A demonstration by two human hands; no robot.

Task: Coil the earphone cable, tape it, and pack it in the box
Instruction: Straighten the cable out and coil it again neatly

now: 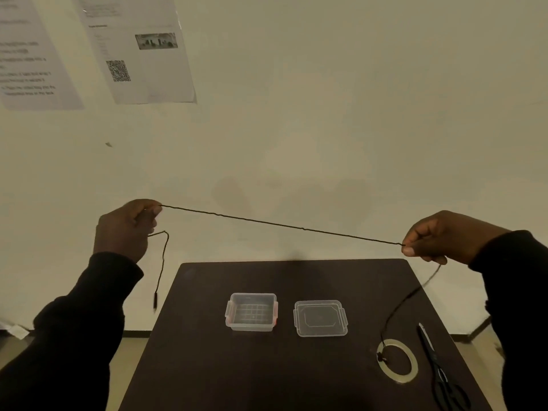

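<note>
A thin black earphone cable (278,224) is stretched taut in the air between both hands, above the far edge of the dark table (207,366). My left hand (124,228) pinches one end of the span; the plug end hangs down below it (155,301). My right hand (439,237) pinches the other end, and the rest of the cable drops to the table, its earbuds (382,355) lying inside the tape roll (397,361). The clear plastic box (251,311) stands open on the table with its lid (320,318) beside it on the right.
Black scissors (441,375) lie along the table's right edge, just right of the tape roll. Printed sheets (139,48) hang on the pale wall at the upper left. Floor shows on both sides of the table.
</note>
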